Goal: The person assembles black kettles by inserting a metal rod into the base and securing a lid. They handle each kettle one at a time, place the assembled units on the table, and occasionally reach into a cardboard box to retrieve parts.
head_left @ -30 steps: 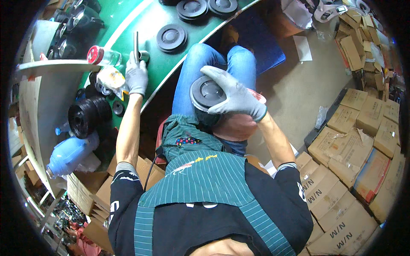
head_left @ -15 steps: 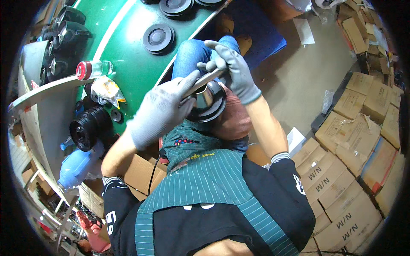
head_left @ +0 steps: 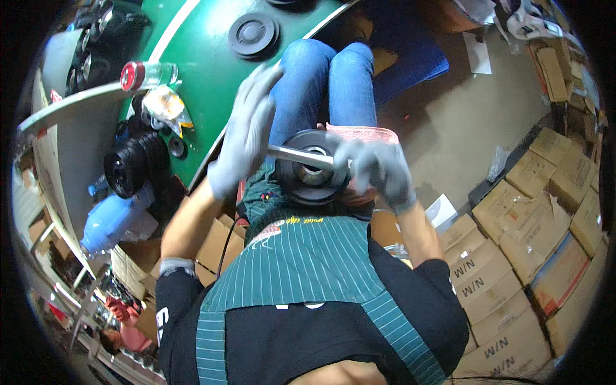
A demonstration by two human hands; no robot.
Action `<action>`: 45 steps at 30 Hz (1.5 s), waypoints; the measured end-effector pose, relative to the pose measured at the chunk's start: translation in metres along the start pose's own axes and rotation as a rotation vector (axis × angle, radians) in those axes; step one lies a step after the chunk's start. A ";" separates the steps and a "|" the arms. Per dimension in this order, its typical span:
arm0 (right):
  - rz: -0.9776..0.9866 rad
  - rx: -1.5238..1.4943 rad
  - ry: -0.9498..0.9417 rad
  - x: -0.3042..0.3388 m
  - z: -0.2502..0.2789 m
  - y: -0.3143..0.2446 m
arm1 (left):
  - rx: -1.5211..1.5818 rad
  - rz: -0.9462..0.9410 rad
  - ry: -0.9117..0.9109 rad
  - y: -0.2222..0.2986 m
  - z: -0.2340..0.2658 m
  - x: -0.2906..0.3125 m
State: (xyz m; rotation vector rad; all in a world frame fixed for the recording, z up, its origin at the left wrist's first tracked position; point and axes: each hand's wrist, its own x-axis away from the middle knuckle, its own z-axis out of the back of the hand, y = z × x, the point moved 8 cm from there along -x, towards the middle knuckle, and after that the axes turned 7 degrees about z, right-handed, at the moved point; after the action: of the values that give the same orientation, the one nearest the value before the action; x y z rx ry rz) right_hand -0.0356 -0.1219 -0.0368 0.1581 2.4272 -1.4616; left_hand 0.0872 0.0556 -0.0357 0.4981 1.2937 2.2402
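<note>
A black round disc-like part with a metal hub in its centre rests in my lap. Across its top lies a straight grey metal bar. My right hand, in a grey glove and slightly blurred, is closed around the bar's right end. At the bar's other end is my left hand, also gloved, its fingers stretched upward; the bar's tip meets it near the palm. Under the round part, a pink cloth covers part of my thigh.
On the green table sit black discs, a red-lidded clear jar and a plastic bag. Black ringed parts and a blue bottle are at left. Stacked cardboard boxes stand at right.
My left hand has opened from its grip on the bar. My right hand has come down and closed on the bar's end. The round part now faces up more squarely.
</note>
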 end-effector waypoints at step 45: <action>0.184 1.266 -0.225 -0.038 -0.019 0.016 | -0.714 -0.109 -0.052 0.060 -0.051 0.051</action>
State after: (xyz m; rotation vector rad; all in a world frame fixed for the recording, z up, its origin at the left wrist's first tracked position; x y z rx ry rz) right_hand 0.0006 -0.0952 -0.0304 0.4214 0.9751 -2.4793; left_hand 0.0042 0.0252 -0.0044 0.2045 0.4142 2.3718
